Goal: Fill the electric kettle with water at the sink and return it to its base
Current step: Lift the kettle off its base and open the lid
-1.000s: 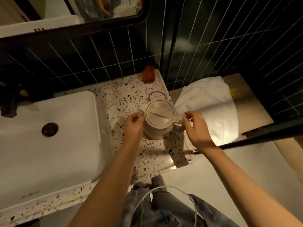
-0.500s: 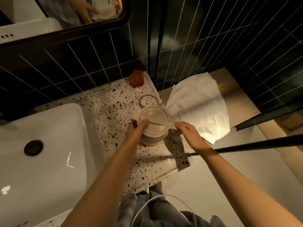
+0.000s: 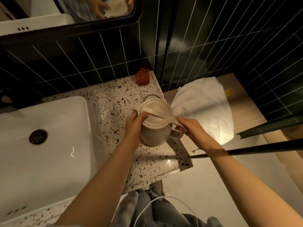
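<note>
Both hands grip the cream electric kettle (image 3: 155, 128), lid closed, above the terrazzo surface (image 3: 118, 99) right of the white sink (image 3: 49, 145). Left hand (image 3: 134, 123) wraps the body, fingers closed against its side; right hand (image 3: 191, 126) curls fingers through the handle. Its round base (image 3: 151, 96) peeks out just behind.

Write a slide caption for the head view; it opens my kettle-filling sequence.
Both hands on the kettle: left hand at the lid, right hand on the handle, beside the sink.
</note>
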### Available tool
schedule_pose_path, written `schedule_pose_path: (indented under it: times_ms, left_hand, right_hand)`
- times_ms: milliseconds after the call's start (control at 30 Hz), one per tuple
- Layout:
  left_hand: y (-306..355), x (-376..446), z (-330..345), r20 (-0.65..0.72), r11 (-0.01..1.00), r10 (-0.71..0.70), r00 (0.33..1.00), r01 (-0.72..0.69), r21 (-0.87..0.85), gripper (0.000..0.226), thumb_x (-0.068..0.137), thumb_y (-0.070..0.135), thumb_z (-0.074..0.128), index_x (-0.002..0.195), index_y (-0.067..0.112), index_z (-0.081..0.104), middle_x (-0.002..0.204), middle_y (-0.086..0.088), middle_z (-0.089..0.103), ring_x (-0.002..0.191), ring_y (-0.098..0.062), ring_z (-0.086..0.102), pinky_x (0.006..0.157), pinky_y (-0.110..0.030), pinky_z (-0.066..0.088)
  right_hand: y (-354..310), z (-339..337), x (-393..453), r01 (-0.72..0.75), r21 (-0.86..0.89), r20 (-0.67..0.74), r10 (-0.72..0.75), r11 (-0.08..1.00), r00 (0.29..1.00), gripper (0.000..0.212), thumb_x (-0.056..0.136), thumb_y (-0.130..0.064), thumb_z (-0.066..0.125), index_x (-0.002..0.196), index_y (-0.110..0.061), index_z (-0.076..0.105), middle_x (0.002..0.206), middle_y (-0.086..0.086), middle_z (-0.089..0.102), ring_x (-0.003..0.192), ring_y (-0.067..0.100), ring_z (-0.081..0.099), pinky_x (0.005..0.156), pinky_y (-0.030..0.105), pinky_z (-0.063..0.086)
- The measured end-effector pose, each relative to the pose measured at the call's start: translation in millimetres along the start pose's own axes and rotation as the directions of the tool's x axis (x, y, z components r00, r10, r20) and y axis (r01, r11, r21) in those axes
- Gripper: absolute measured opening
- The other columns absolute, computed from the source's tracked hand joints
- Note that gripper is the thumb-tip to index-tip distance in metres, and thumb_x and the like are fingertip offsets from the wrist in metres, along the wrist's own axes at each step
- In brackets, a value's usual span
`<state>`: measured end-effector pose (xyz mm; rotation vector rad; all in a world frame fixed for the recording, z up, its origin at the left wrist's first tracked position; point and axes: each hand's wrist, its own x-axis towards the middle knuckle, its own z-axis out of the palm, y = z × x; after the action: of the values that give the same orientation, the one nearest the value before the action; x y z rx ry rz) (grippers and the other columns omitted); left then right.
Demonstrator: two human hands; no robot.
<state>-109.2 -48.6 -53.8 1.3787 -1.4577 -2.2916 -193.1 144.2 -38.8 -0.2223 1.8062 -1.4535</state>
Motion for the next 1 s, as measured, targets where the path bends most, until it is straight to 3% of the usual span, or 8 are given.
schedule_pose_path:
  times_ms: [133,233,333,533,633,733,900,1000]
  left_hand:
    - [8.7,-11.0,-4.2,0.009,0.987,0.036,0.999,-0.034,-0.159,0.043,0.086,0.017,0.067,0.127,0.005,0.061,0.122,-0.012,0.068,0.098,-0.018,0.064,0.069,-0.027,0.051]
    - [17.8,-29.1,-10.8,0.002,0.971,0.092,0.996,-0.089,-0.223,0.052,0.087,0.016,0.065,0.136,0.006,0.054,0.126,-0.009,0.066,0.104,-0.016,0.064,0.073,-0.026,0.051]
    - [26.4,-47.7,-20.6,-0.030,0.947,0.154,0.988,-0.156,-0.281,0.028,0.090,0.014,0.063,0.118,0.014,0.065,0.103,0.003,0.076,0.095,-0.010,0.071,0.073,-0.023,0.054]
    - [33.8,-83.0,-55.6,-0.120,0.910,0.183,0.976,-0.214,-0.355,0.032,0.092,0.010,0.059,0.124,0.013,0.063,0.108,-0.001,0.076,0.095,-0.012,0.073,0.073,-0.024,0.057]
    - [33.3,-98.7,-78.8,-0.186,0.906,0.186,0.965,-0.242,-0.348,0.033,0.092,0.011,0.059,0.125,0.012,0.065,0.110,-0.003,0.076,0.098,-0.014,0.072,0.074,-0.025,0.057]
    - [33.3,-112.2,-104.1,-0.243,0.916,0.183,0.952,-0.256,-0.310,0.030,0.093,0.016,0.059,0.122,0.013,0.067,0.108,-0.003,0.077,0.096,-0.013,0.072,0.072,-0.025,0.056]
    - [27.7,-126.5,-149.1,-0.282,0.925,0.187,0.941,-0.265,-0.272,0.026,0.094,0.018,0.059,0.117,0.017,0.069,0.099,0.005,0.078,0.091,-0.008,0.072,0.069,-0.020,0.055]
    - [24.8,-133.5,-169.9,-0.283,0.937,0.176,0.943,-0.249,-0.246,0.027,0.093,0.018,0.060,0.118,0.020,0.069,0.098,0.007,0.078,0.094,-0.009,0.070,0.075,-0.023,0.053]
  right_hand:
    - [-26.2,4.5,-4.3,0.107,-0.067,-0.006,-0.107,0.992,0.994,0.059,0.089,-0.054,0.050,0.065,-0.001,0.062,0.062,0.005,0.060,0.066,0.012,0.054,0.079,0.033,0.040]
    - [-40.6,11.8,-9.1,0.156,-0.107,0.013,-0.155,0.982,0.988,0.068,0.084,-0.059,0.051,0.082,0.007,0.068,0.084,0.030,0.067,0.080,0.025,0.061,0.092,0.045,0.046]
    - [-50.6,21.3,-14.4,0.198,-0.164,0.078,-0.187,0.966,0.979,0.069,0.087,-0.056,0.047,0.085,0.011,0.065,0.089,0.028,0.069,0.087,0.036,0.066,0.099,0.053,0.045]
    - [-62.6,55.1,-25.1,0.255,-0.173,0.244,-0.209,0.951,0.947,0.071,0.093,-0.052,0.042,0.087,0.017,0.057,0.094,0.033,0.065,0.094,0.045,0.062,0.098,0.056,0.047]
    - [-63.5,77.3,-31.7,0.268,-0.195,0.312,-0.199,0.943,0.929,0.064,0.097,-0.048,0.038,0.069,0.006,0.057,0.069,0.016,0.064,0.071,0.025,0.064,0.084,0.039,0.050]
    - [-55.7,100.7,-39.7,0.217,-0.207,0.306,-0.147,0.954,0.940,0.049,0.096,-0.046,0.040,0.065,-0.015,0.062,0.066,-0.003,0.062,0.061,0.001,0.061,0.073,0.016,0.050]
    - [-39.5,146.2,-49.1,0.166,-0.102,0.275,-0.133,0.981,0.952,0.052,0.101,-0.019,0.040,0.049,-0.021,0.050,0.042,-0.010,0.053,0.041,-0.005,0.046,0.051,0.004,0.039]
    - [-31.9,168.6,-60.5,0.181,-0.043,0.286,-0.161,0.983,0.945,0.051,0.099,-0.023,0.044,0.049,-0.023,0.056,0.044,-0.007,0.051,0.043,-0.001,0.046,0.053,0.006,0.040]
